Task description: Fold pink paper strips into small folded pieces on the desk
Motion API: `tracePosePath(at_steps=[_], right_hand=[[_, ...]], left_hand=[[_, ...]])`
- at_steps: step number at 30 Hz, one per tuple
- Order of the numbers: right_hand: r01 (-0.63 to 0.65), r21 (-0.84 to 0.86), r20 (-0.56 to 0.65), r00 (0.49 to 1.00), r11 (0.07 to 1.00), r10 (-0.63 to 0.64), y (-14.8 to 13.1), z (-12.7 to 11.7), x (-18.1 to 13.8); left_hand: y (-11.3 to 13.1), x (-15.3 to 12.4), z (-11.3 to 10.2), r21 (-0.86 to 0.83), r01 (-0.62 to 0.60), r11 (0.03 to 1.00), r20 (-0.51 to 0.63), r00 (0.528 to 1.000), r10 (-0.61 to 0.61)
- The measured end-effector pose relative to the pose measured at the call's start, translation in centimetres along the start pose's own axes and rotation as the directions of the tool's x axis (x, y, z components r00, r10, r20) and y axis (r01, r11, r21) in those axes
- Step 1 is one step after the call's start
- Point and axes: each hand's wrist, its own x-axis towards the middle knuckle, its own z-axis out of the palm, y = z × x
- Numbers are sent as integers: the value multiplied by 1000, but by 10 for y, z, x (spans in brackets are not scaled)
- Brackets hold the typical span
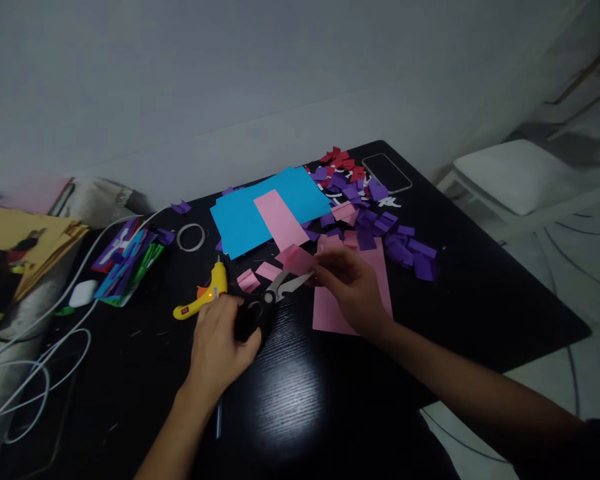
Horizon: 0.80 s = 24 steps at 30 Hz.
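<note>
My left hand point(220, 343) is wrapped round the black handles of a pair of scissors point(267, 300), whose metal blades point right and are parted. My right hand point(350, 290) pinches a small pink paper piece point(300, 260) right at the blades. Under my right hand lies a larger pink sheet point(330, 313) on the black table point(290, 393). Small pink cut pieces point(250, 279) lie just left of the blades.
A yellow glue gun point(203, 299) lies next to my left hand. Behind are a blue sheet point(245, 217) with a pink strip point(280, 219), purple scraps point(380, 230), red scraps point(340, 160), a phone point(387, 173), a tape ring point(191, 237), white cables point(45, 360) and a white chair point(520, 173).
</note>
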Motion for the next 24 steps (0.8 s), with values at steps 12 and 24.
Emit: tracePosePath(at_steps=[12,24], right_hand=[[59,-13,6,998,998,-59,6,-2,1],[-67,91,-10,998,994,68,5,-7,8]], left_hand=[[0,1,-1,38,12,999,46,999,-14],[-11,1,-6,39,-2,999,28,1000,1]])
